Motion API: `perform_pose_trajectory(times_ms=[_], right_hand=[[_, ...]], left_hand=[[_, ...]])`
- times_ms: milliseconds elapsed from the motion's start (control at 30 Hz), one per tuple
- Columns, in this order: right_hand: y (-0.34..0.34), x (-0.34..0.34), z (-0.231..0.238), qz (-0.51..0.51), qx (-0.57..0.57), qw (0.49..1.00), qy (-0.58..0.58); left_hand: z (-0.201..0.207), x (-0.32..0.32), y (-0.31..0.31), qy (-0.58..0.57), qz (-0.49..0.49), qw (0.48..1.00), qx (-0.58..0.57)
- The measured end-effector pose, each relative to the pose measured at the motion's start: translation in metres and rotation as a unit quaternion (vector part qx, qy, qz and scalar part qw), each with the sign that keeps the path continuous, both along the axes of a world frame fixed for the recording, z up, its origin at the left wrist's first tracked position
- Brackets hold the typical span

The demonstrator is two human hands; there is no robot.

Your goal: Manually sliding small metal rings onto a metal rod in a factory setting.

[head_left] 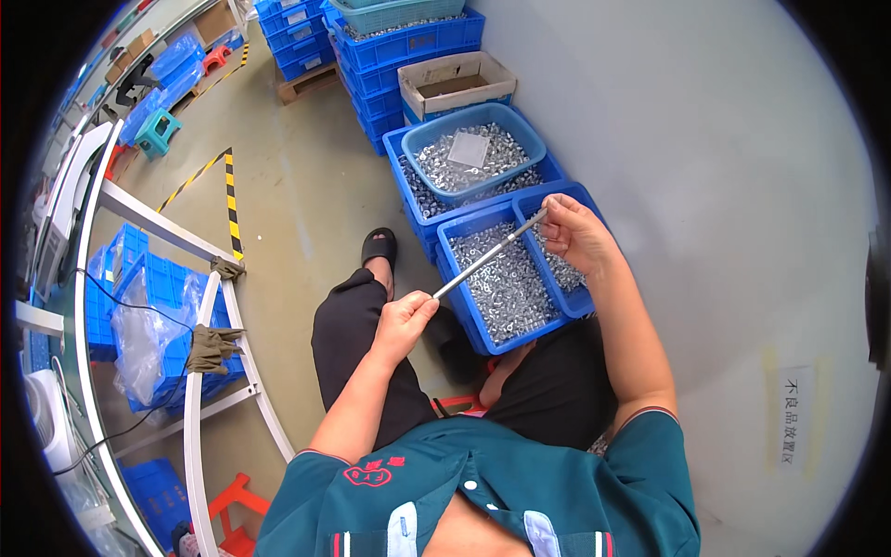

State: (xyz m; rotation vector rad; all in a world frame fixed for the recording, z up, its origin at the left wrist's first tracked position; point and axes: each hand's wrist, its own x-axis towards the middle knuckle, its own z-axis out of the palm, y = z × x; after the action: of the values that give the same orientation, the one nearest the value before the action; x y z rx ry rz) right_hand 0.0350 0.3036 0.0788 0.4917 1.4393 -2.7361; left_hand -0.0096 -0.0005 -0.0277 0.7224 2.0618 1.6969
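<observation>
A thin silvery metal rod (489, 256) slants up to the right between my two hands. My left hand (406, 322) is closed round its lower end, above my knee. At the upper end, my right hand (573, 232) pinches the rod over the blue bins. Below the rod, a blue bin (475, 327) holds many small shiny metal parts (506, 297). A second blue bin (583, 200) with similar parts stands against it, partly hidden by my right hand and forearm. What sits on the rod, if anything, is too small to tell.
Behind the bins, a light-blue basket (534, 139) of metal parts carries a clear square lid (469, 149). Beyond it are a cardboard box (501, 76) and stacked blue crates (371, 79). A white-framed workbench (167, 223) stands left; a wall (724, 186) rises right.
</observation>
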Motion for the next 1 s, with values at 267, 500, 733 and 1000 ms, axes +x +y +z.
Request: perform_pose_trajectory(times_ms=[267,500,733,1000], right_hand=[[0.004,-0.009,0.007,0.017,0.208,0.978,0.0],[-0.046,-0.029,-0.023,0.23,0.182,0.955,-0.043],[-0.032,-0.043,-0.17,0.126,0.749,0.636,-0.133],[-0.037,-0.058,-0.226,0.031,0.822,0.547,-0.156]], left_hand=[[0.003,-0.007,0.0,0.001,0.012,0.999,-0.031],[0.0,-0.009,-0.003,-0.021,0.035,0.999,0.013],[0.004,-0.009,-0.001,-0.07,0.07,0.994,0.036],[0.007,-0.01,-0.004,-0.093,0.079,0.992,0.004]])
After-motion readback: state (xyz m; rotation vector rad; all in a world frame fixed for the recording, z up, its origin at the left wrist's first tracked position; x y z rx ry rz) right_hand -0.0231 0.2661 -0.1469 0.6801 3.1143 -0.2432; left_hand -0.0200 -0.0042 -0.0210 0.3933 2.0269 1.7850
